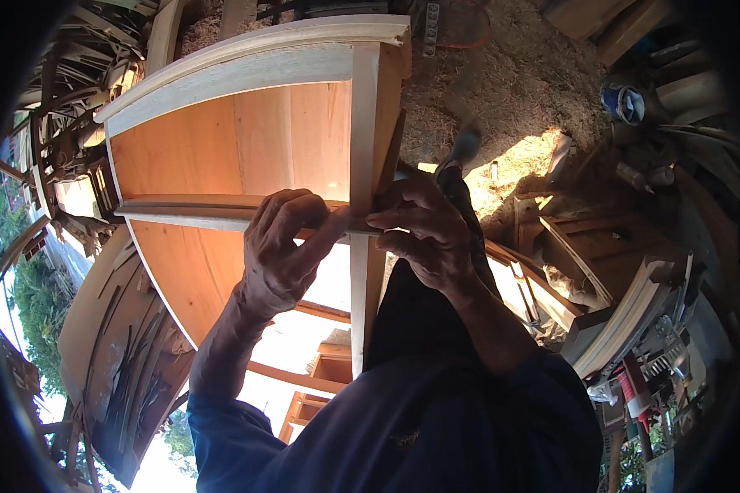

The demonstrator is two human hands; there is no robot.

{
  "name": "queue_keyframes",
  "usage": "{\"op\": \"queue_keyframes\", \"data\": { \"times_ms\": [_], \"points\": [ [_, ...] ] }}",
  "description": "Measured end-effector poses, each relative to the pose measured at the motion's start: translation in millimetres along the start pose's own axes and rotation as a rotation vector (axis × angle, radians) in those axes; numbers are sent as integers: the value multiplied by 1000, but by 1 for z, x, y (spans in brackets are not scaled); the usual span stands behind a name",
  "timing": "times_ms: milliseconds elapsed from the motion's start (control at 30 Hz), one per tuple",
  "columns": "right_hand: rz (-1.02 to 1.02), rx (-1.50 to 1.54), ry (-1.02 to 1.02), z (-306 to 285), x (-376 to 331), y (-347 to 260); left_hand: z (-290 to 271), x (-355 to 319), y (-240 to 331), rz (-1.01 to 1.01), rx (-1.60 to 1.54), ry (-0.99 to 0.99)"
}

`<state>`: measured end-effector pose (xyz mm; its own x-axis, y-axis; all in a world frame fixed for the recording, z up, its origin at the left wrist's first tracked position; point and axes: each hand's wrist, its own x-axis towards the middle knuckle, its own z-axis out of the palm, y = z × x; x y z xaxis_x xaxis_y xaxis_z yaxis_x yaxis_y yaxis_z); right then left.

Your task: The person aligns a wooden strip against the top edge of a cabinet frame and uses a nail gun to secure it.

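Note:
A large wooden cabinet frame (362, 123) with a curved top rail and orange-brown panels (263, 135) stands in front of me. A pale crossbar (189, 214) runs across it and meets the upright at the middle. At that joint, my left hand (284, 242) is closed, with its thumb and fingertips against a thin dark strip (363, 230). From the other side of the upright, my right hand (426, 234) pinches the same strip between thumb and bent fingers. What the strip is made of cannot be made out, and the fingers partly cover it.
Curved wooden boards (107, 345) lean at the left, below stacked lumber. A blue can (623, 104) sits at the upper right on shavings-covered ground (501, 74). Wooden pieces (625, 316) and tools clutter the right side. My foot (466, 144) is beyond the frame.

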<state>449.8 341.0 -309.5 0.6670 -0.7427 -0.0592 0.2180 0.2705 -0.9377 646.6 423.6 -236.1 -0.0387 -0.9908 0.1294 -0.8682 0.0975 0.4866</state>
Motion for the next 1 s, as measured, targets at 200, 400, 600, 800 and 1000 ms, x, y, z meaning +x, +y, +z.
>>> {"op": "queue_keyframes", "data": {
  "times_ms": [200,400,600,800,1000],
  "points": [
    [-212,-145,5,2,3,6,-4,3,1,-30,-36,-46],
    [-194,-94,-10,1,1,4,-4,3,2,-44,-48,-35],
    [22,122,88,4,-4,10,-5,6,-1,8,-37,-67],
    [-120,-45,86,3,-3,12,-9,5,-1,-22,-80,-94],
    [-129,-62,102,5,-4,9,-7,5,0,-14,-97,-90]
  ]
}}
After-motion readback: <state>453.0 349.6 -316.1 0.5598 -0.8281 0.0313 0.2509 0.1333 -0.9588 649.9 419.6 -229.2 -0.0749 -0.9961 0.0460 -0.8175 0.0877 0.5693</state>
